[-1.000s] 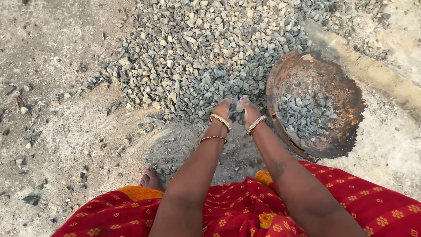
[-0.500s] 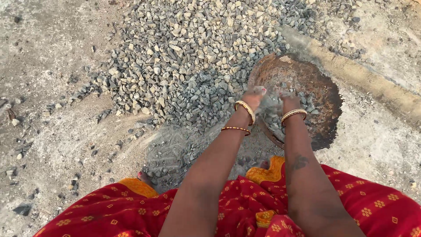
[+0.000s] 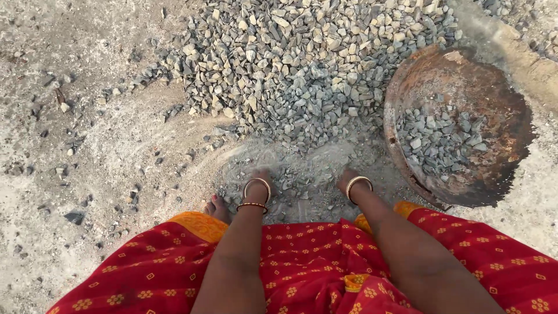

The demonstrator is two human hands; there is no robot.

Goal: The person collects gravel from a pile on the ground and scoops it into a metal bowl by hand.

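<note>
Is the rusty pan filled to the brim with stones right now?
No. The rusty pan holds only a shallow layer of stones low on its near side, with bare rusted metal showing above them.

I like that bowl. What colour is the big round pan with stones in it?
The pan is rusty reddish-brown, holding grey stones. The head view shows it best.

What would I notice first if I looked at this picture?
Probably the big heap of grey stones filling the top middle of the ground. Right of it sits a rusty round pan with some stones inside. At the bottom, bright red patterned cloth frames two arms, with the left hand and right hand down in the gritty dust at the heap's foot.
</note>
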